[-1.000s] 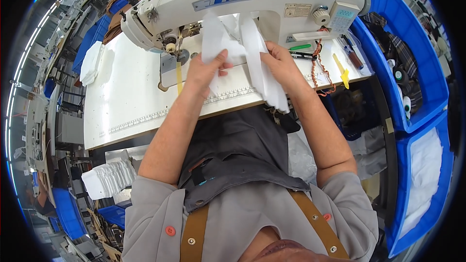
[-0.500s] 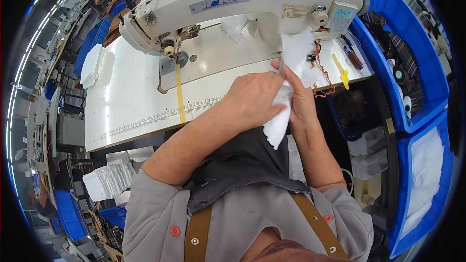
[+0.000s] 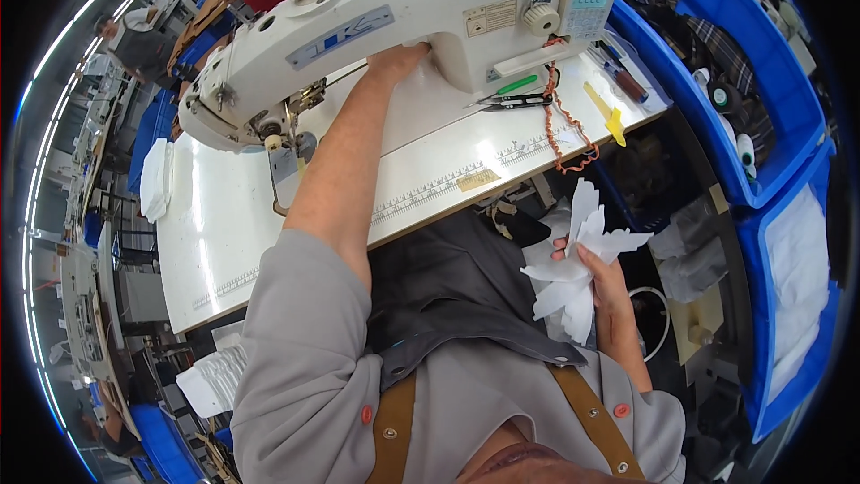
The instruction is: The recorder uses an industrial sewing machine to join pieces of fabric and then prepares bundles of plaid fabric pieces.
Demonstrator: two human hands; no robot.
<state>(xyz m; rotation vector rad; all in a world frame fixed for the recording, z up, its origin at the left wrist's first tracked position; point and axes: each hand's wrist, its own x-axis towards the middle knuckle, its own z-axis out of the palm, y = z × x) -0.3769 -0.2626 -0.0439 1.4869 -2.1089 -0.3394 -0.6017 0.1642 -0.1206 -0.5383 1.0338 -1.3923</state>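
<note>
— Where are the white fabric pieces [image 3: 573, 273]?
— Bunched in the right hand [image 3: 602, 276], grip clenched on them, low beside the lap, off the tabletop [image 3: 224, 242].
— The left hand [image 3: 397, 60]?
— Arm stretched forward, fingers under the sewing machine [image 3: 403, 9]; its grip is hidden.

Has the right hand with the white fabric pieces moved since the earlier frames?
Yes. The right hand has carried the white fabric pieces off the sewing table, toward the person and down past its front edge, beside the lap.
</note>
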